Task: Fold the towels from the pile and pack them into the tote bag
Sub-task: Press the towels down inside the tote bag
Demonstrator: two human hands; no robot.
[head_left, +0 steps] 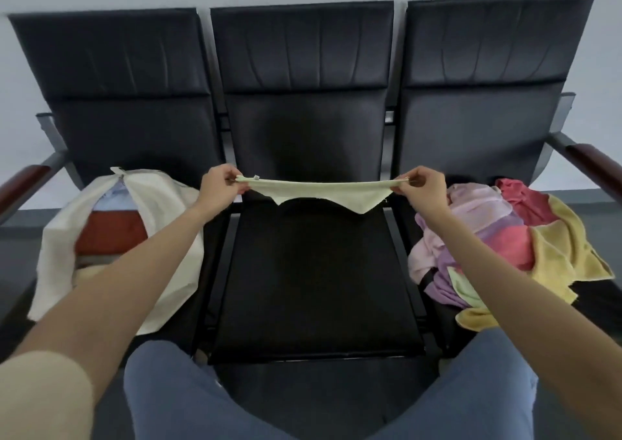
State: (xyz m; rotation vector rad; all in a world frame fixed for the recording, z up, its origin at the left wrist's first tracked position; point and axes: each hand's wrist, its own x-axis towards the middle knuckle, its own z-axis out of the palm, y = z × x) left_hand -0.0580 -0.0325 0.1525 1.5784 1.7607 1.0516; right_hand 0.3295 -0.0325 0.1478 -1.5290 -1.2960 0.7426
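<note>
Pale green, the towel (323,192) hangs stretched between both hands above the middle black seat (313,281). The left hand (220,187) pinches one top corner, the right hand (422,185) pinches the other, fingers curled on the cloth. Left of the left hand lies the cream tote bag (168,204), open, with folded towels inside. Right of the right hand sits the pile of coloured towels (505,237).

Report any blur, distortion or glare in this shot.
Head view: wide-angle bend bows the seats and armrests; left sleeve and tote bag edge are smeared; towel and both hands stay fairly sharp; soft even light, faint sheen on the backrests, no harsh glare.
</note>
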